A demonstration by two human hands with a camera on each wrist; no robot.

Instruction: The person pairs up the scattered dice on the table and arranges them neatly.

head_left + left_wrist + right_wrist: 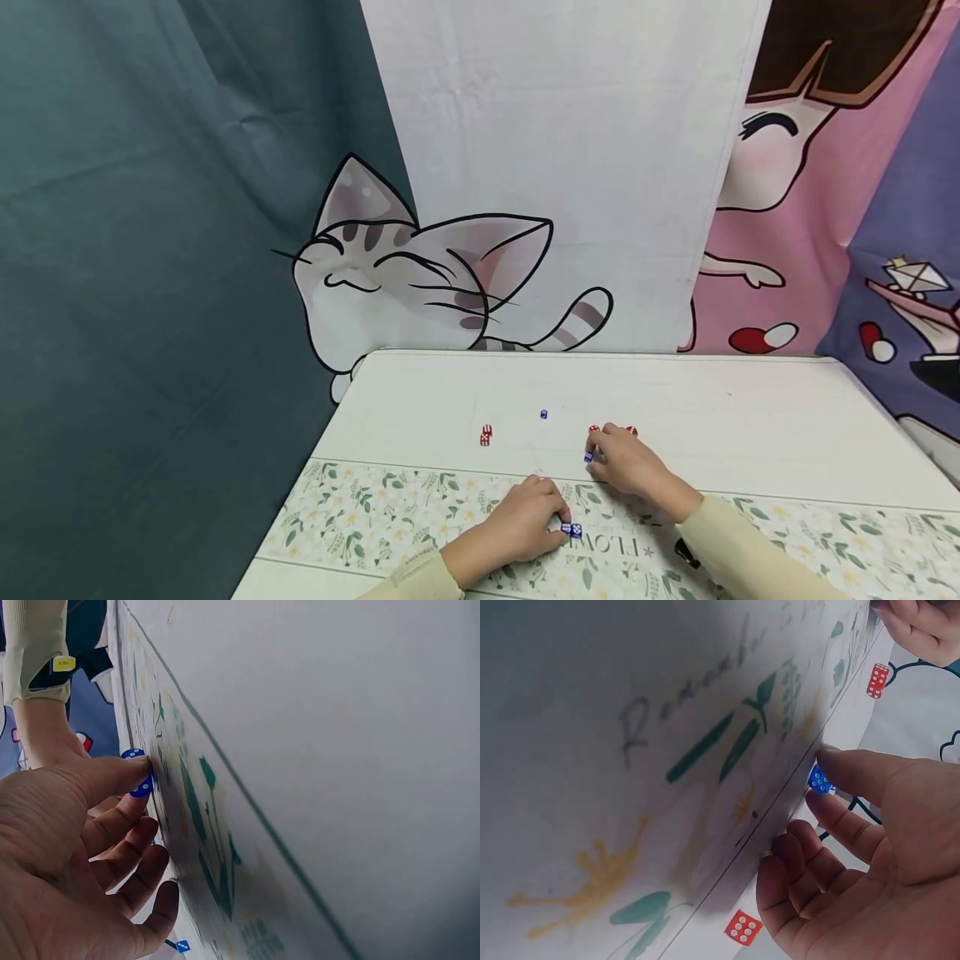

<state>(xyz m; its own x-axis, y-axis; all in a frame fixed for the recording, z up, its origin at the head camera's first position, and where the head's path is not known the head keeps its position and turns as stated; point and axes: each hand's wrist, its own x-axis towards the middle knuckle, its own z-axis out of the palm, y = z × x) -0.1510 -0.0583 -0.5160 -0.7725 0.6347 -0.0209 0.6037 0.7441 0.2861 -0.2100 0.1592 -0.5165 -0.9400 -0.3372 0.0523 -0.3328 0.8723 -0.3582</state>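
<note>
My left hand (pixel 527 521) is low over the floral band of the table, its thumb and index finger pinching a blue die (pixel 566 528). A second blue die (pixel 576 530) sits right beside that one. In the left wrist view the thumb covers the middle of the blue dice (pixel 140 787). Farther forward and to the right, my right hand (pixel 628 460) pinches another blue die (pixel 588 457) between thumb and index finger. The right wrist view shows this blue die (pixel 820 779) close to the table surface, white dots facing the camera.
Two red dice (pixel 486 435) touch each other left of centre. A lone blue die (pixel 543 414) lies farther back. Near the right hand are one red die (pixel 594 428) and another red die (pixel 632 431). A small black object (pixel 686 552) lies beside the right sleeve.
</note>
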